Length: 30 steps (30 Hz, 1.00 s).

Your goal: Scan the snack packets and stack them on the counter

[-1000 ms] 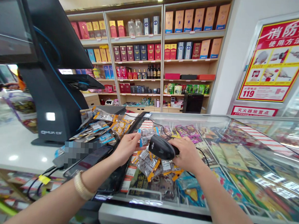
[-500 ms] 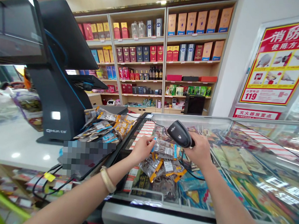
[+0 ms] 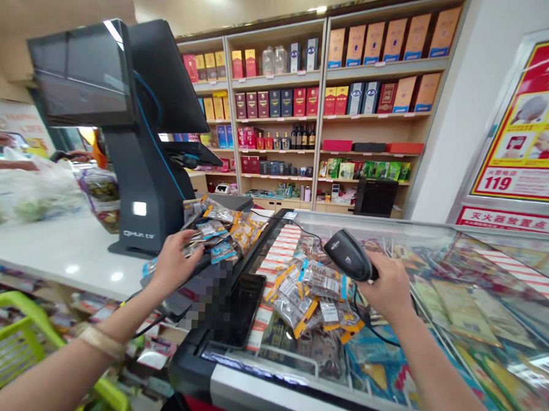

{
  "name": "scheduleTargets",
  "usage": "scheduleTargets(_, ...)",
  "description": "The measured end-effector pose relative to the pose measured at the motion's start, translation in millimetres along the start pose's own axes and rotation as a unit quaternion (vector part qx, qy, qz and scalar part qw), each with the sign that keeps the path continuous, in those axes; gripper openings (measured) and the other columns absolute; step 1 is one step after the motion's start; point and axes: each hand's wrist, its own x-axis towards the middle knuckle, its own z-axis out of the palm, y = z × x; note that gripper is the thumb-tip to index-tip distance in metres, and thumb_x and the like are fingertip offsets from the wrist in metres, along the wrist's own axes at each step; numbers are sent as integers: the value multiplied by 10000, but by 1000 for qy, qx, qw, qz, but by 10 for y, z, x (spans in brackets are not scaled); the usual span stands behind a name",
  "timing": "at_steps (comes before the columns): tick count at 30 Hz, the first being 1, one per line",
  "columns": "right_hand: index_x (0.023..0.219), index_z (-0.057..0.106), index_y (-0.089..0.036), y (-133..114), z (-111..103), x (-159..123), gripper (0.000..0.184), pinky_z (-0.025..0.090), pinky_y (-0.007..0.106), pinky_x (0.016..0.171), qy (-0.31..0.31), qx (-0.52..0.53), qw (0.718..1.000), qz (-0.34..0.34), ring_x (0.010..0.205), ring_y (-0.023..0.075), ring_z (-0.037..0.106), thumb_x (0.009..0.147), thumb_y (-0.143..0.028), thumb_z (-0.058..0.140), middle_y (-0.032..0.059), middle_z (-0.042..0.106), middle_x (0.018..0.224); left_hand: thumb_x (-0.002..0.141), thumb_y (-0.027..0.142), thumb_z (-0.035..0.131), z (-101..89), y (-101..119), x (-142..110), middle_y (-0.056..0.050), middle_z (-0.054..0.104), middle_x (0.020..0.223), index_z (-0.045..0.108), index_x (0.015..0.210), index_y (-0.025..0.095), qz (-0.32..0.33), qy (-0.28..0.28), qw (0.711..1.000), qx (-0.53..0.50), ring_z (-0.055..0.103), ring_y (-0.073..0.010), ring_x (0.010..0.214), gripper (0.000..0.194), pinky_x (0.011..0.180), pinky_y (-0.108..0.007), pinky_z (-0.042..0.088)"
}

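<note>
My right hand (image 3: pixel 388 286) is wrapped round the handle of a black barcode scanner (image 3: pixel 349 253), held above the glass lid, its head pointing up and to the left. Below it, small clear snack packets (image 3: pixel 323 280) with blue or orange edges lie in a heap on the glass. My left hand (image 3: pixel 174 263) is at the near left side of a second pile of similar packets (image 3: pixel 243 231). Its thumb and fingers are apart, with the fingertips over the nearest packets; whether they touch is unclear. The scanner's cable (image 3: pixel 372 327) loops below my right hand.
A black point-of-sale terminal (image 3: pixel 149 180) stands on the white counter (image 3: pixel 70 244). One dark phone-like device (image 3: pixel 241 311) rests at the freezer's (image 3: pixel 439 223) left edge. A green shopping basket (image 3: pixel 20 321) is at lower left. Shelves of boxes (image 3: pixel 280 104) line the back wall.
My left hand has left the packets on the glass and moved left to the other pile. The scanner has lifted off to the right in my right hand. The view has turned left.
</note>
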Motion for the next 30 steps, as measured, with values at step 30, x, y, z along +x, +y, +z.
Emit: scheduleTargets(30,996,651,-185,-59,10,-17,286,382,325,727,-64,32,997,-6,807,232,638,741,-257,543,73,707,853,922,338,349,-4,77,396,-77,707,1172,649,1215,191,78,-64,988,118,684,-238,997,445,871,-329,533)
